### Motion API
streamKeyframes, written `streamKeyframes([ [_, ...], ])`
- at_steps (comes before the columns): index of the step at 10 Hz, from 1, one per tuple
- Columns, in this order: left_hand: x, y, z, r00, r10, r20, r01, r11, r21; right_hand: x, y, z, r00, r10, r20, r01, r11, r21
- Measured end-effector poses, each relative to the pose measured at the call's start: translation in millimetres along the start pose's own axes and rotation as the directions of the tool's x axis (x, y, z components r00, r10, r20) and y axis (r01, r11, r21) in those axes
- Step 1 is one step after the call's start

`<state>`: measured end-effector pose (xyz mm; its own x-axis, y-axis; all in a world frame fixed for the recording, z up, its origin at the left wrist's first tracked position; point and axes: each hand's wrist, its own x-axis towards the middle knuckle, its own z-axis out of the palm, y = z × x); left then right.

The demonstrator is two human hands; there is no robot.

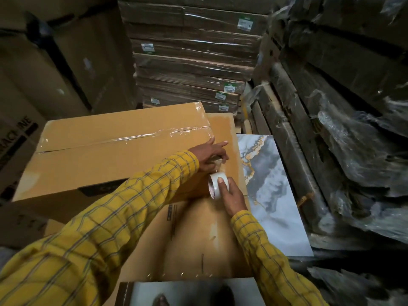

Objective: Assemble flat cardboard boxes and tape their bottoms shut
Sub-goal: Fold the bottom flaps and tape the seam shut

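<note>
At the right end of the assembled cardboard box, which lies bottom-up across the left and middle of the view, both hands work close together. A strip of clear tape runs along the box's centre seam from the left edge to the far right corner, wrinkled and shiny near that corner; the seam gapes slightly dark at its left end. The left hand reaches over the box's right edge, forefinger and one more finger stretched out straight, thumb and the other fingers pinching what looks like the loose end of tape; the exact grip is partly blurred. Just beside and below it, the right hand holds the tape roll, fingers curled round its rim, thumb across the outer face. A short length of tape spans between roll and left hand. Both sleeves are yellow check. Under the hands lies a flat cardboard sheet with printed marks, reaching toward the near edge of the view. To its right, a grey marbled tile with gold veining. Another pale glossy panel sits at the bottom edge. Behind the box, a tall stack of wrapped flat cartons with small green-and-white labels. Dark plastic-wrapped bundles fill the right side; large brown cartons stand on the left.
</note>
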<state>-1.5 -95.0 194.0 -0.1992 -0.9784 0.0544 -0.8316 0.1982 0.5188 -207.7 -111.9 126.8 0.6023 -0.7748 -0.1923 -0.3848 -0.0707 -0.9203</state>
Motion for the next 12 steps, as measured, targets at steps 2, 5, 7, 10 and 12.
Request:
streamKeyframes([
  [2, -20, 8, 9, 0.972, -0.114, -0.205, 0.152, 0.972, 0.180, 3, 16, -17, 0.992, 0.072, 0.103, -0.103, 0.934, 0.341],
  [5, -42, 40, 62, 0.664, -0.241, -0.708, 0.502, 0.845, 0.183, 28, 90, -54, 0.859, 0.498, -0.115, -0.509, 0.855, -0.100],
  [7, -49, 59, 96, 0.536, -0.220, -0.815, 0.472, 0.879, 0.073, 29, 134, -49, 0.869, 0.471, -0.149, -0.484, 0.750, -0.451],
  [10, -32, 102, 138, 0.133, -0.719, -0.682, 0.545, 0.628, -0.556, 34, 159, -44, 0.891, 0.452, -0.055, -0.429, 0.793, -0.433],
  [12, -7, 99, 135, 0.043, -0.858, -0.511, 0.311, 0.498, -0.809, 38, 132, -48, 0.920, 0.375, -0.116, -0.392, 0.861, -0.323],
])
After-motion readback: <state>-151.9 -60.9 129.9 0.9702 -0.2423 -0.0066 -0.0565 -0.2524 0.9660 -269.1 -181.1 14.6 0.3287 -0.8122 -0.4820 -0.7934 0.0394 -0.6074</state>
